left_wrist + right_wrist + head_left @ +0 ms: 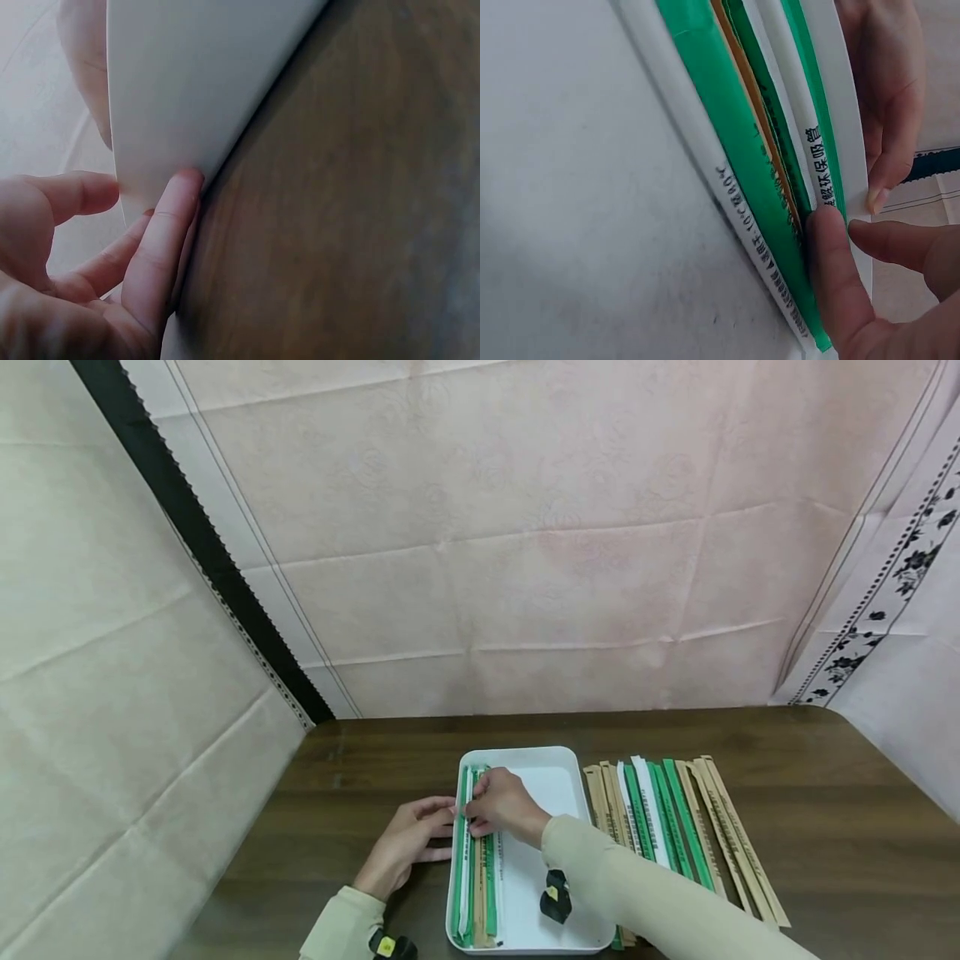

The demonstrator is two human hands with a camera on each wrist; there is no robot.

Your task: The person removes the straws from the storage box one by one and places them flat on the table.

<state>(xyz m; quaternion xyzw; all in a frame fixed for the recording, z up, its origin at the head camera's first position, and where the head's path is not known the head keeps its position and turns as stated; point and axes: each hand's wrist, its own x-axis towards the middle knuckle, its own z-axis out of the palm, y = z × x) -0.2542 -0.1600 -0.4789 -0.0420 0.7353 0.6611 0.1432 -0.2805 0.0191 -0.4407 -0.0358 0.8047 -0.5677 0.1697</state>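
A white tray [543, 777] stands on the table with a row of paper-wrapped straws [480, 893], green, white and brown, lengthwise along its left wall. My right hand [506, 806] reaches in over them; its thumb and forefinger pinch a white wrapped straw [799, 112] beside the green one near the wall. Printed lettering shows on its wrapper just above the fingertips. My left hand [405, 843] is outside the tray, fingers extended against the left wall. In the left wrist view, its fingertips [187, 180] touch that outer wall low down, with the thumb at the rim.
Right of the tray, several more wrapped straws [675, 827] in brown, green and white lie side by side on the brown wooden table [375, 760]. My right forearm crosses over the tray and some of them. A pale cloth [562, 568] hangs behind the table.
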